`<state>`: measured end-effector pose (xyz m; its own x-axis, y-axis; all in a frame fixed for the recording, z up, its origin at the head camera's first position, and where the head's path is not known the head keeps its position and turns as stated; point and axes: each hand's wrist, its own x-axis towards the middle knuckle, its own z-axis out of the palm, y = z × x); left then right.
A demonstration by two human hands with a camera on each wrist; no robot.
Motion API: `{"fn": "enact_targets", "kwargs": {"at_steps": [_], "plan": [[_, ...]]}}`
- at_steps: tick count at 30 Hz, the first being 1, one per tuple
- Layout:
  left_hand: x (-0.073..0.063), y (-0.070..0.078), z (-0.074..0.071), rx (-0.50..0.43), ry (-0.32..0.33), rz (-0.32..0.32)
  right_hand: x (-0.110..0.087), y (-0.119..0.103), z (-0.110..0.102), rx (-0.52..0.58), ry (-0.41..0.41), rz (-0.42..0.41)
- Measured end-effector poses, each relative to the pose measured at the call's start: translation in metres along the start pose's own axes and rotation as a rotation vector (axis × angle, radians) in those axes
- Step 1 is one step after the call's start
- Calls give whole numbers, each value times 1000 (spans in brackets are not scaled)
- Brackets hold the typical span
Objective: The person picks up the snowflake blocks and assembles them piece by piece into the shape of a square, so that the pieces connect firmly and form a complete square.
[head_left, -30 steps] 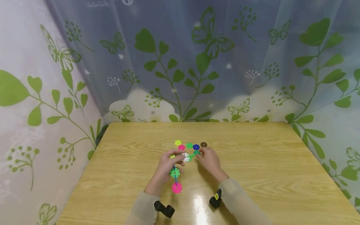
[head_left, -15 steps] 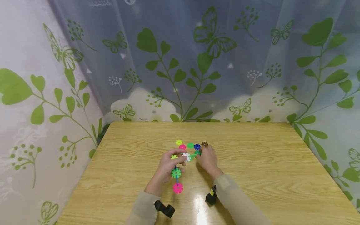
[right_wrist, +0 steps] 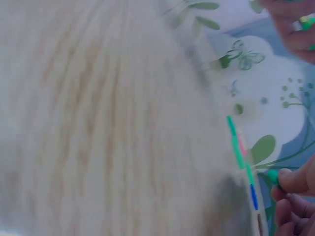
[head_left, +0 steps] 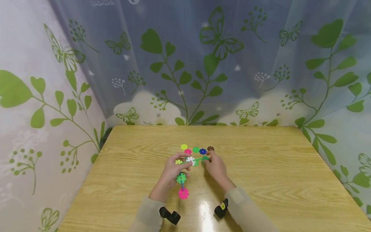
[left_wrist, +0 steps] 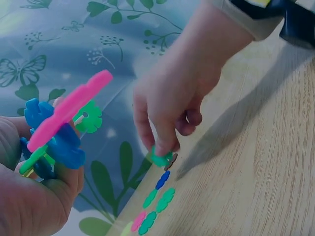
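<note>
The left hand [head_left: 171,171] is gripping a chain of linked discs [head_left: 183,193], while the right hand [head_left: 216,166] is pinching a green disc [left_wrist: 161,158].
The green disc is sitting just nearside of the blue disc [head_left: 203,151], the chain extending to its near left; both are probably handling light, stiff, slightly slippery, with rims offering the best hold and slotted joints needing care.

Desk [head_left: 275,170]: standing before a curtain [head_left: 185,64], its far edge running alongside.
Joined discs [head_left: 181,178]: lying in left hand [head_left: 171,172], above the desk, left of centre.
Single disc [head_left: 204,158]: sitting in right hand [head_left: 215,167], to their right.
Loose discs [head_left: 196,150]: lying behind, toward the far edge; two others [left_wrist: 166,200] lying before that row.
</note>
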<state>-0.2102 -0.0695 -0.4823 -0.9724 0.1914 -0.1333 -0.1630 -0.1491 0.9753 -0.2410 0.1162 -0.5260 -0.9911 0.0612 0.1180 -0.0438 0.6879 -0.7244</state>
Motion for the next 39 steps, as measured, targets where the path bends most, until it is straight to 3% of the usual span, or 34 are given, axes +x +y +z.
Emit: {"fn": "enact_targets", "kwargs": {"at_steps": [7,13,20,30,39], "plan": [[-1,0,0,-12,9,2,-13,-4,-14,309,30,21],[-2,0,-1,-23,4,0,-20,-8,-21,456,56,38],[-3,0,-2,-25,-11,5,-26,-22,-33,620,27,68],[-15,19,5,-25,-40,12,-39,-54,-52,692,5,59],[-16,20,6,-40,-68,30,-42,-55,-54,695,-35,26]]}}
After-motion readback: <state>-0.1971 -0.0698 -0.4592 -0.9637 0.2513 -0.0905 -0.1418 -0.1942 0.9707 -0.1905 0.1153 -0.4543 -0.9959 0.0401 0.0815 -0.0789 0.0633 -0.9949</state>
